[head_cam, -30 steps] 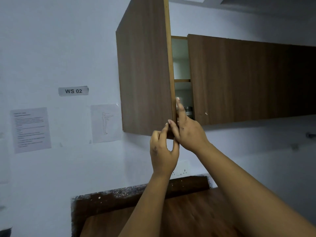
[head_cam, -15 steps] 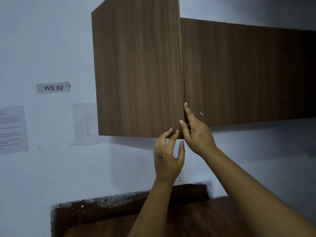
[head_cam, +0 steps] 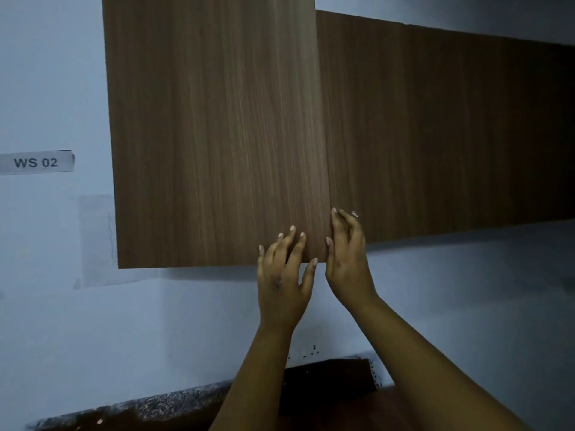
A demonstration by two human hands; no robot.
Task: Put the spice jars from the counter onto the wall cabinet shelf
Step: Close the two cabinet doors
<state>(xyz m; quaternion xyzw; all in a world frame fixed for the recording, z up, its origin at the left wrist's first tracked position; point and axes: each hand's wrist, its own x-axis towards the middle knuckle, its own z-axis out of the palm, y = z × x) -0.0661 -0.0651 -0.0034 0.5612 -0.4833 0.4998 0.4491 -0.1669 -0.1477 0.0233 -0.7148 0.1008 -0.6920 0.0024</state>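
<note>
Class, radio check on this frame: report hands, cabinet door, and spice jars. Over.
Left hand open, fingers flat on left cabinet door. Right hand loosely curled at the door's edge, holding nothing. No spice jars in view. Nothing in the way.

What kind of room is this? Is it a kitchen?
Probably a kitchen set up as a work station. Wooden wall cabinets hang over a dark speckled counter, and a wall label reads WS 02. Both hands touch the left door's lower corner.

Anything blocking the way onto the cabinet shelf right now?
Yes. The left cabinet door covers the shelf opening, meeting the right door with no gap showing. Left hand fingers lie on it; right hand is at the seam. No jars in view.
</note>
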